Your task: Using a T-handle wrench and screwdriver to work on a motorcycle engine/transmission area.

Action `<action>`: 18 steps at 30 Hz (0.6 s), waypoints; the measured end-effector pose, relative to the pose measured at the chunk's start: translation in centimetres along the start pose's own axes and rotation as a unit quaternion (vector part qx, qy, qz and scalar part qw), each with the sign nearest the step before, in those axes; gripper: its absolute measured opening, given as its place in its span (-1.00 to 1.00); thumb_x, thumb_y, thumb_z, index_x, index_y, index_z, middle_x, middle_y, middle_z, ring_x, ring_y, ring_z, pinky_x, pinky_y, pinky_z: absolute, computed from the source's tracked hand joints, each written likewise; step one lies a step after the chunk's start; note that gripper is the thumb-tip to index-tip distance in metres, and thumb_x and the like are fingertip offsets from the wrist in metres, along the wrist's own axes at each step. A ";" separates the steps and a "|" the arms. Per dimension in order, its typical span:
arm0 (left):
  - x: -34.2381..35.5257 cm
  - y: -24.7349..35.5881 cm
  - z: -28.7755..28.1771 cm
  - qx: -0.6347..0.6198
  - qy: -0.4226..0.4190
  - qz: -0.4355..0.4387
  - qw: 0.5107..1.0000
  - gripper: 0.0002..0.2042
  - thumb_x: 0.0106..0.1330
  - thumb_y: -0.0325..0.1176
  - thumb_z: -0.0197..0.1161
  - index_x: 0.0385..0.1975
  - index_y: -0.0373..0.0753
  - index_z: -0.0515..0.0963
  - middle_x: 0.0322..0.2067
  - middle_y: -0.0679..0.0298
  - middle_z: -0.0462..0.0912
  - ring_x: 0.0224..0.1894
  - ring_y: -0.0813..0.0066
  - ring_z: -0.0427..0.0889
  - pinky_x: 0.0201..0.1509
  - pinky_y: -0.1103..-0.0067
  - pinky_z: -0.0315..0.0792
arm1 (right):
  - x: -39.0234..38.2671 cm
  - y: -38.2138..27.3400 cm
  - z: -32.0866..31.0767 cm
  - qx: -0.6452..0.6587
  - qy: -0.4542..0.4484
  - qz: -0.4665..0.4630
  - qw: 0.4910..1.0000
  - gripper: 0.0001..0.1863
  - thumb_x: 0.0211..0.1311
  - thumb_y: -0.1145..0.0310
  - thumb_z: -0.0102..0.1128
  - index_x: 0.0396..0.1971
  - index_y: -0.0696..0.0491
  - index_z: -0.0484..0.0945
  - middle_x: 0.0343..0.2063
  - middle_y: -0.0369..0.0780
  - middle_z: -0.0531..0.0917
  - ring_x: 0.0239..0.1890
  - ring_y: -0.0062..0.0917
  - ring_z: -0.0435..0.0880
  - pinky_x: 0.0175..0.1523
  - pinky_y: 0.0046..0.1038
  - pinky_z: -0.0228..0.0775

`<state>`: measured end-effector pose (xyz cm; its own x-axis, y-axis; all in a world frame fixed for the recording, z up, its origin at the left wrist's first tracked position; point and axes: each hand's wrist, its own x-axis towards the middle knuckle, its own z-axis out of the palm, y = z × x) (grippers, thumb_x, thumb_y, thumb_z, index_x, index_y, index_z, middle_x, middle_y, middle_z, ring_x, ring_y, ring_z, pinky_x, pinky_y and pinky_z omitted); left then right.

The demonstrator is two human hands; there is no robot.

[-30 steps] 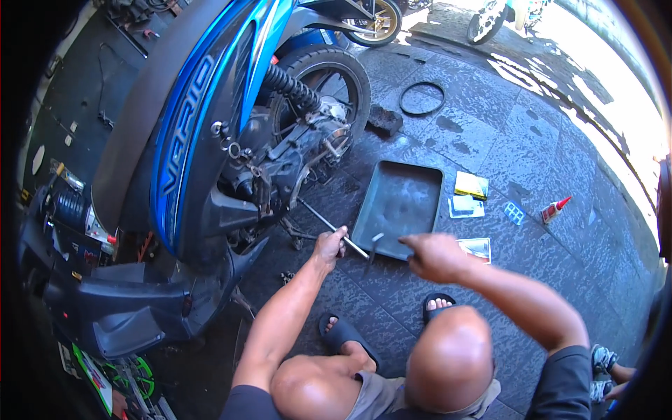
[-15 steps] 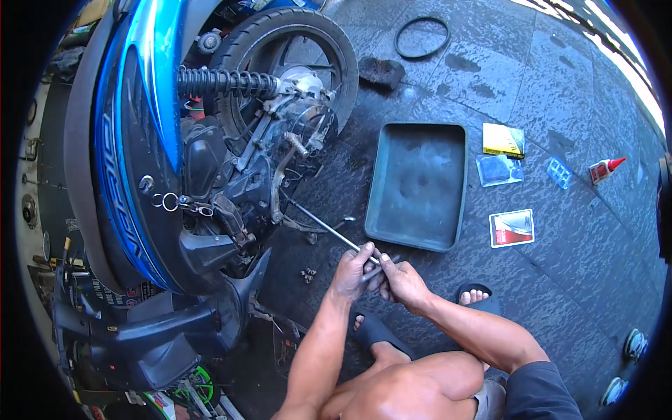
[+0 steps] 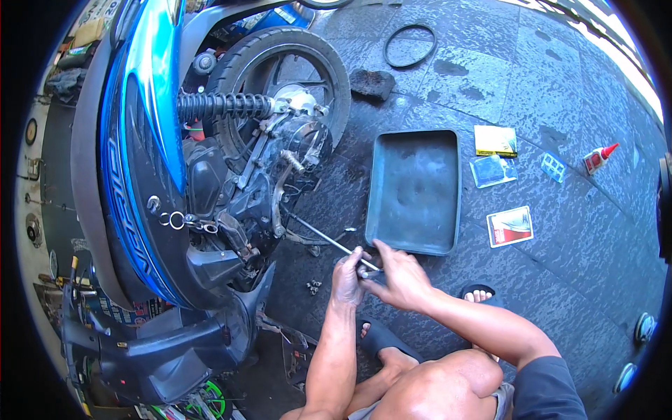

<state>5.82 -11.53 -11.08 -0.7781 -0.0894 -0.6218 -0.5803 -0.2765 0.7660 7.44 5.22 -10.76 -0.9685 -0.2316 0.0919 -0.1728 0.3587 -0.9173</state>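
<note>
**A:** What is the ground like where they're working?

**B:** Dark grey paving, rough and stained, with faint seams between the slabs. Bright sun falls across the far right corner. It looks like an open workshop front, with clutter along the left edge.

**A:** And what stands on it?

**B:** A blue scooter with glossy plastic panels, its rear wheel bare, a coiled black shock spring above the exposed metal engine parts. Beside it lies a shallow rectangular tray, dull grey with rounded corners. Past the tray are a black rubber ring, a dark lump like a rag, a few flat packets, one yellow and one red and white, and a small white bottle with a red tip.

**A:** Where are the hands?

**B:** Low on the ground, just at the tray's near corner. The left hand is closed around the near end of a long thin metal rod, which slants away toward the engine. The right hand meets it there, fingers pinched on the same end. What sits at the very tip I cannot tell.

**A:** Anything close by?

**B:** A few small metal bits lie on the paving just left of the left hand.
</note>
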 end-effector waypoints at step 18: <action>-1.1 5.9 12.9 0.466 -0.013 0.363 0.807 -0.71 0.30 -0.27 0.24 -0.20 -0.42 0.58 -0.35 0.09 0.65 -0.29 0.33 0.64 -0.13 0.50 0.49 | 0.9 -0.6 6.8 0.446 0.099 0.205 0.866 -0.67 0.21 0.31 0.20 -0.07 0.16 0.52 -0.21 -0.02 0.69 -0.06 -0.45 0.64 0.01 -0.33 0.44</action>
<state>0.19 -0.73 -3.74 -0.9921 0.1185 0.0402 0.1106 0.6801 0.7247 7.93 -1.36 -12.80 -0.9424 -0.0587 -0.3293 0.3149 -0.4873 -0.8145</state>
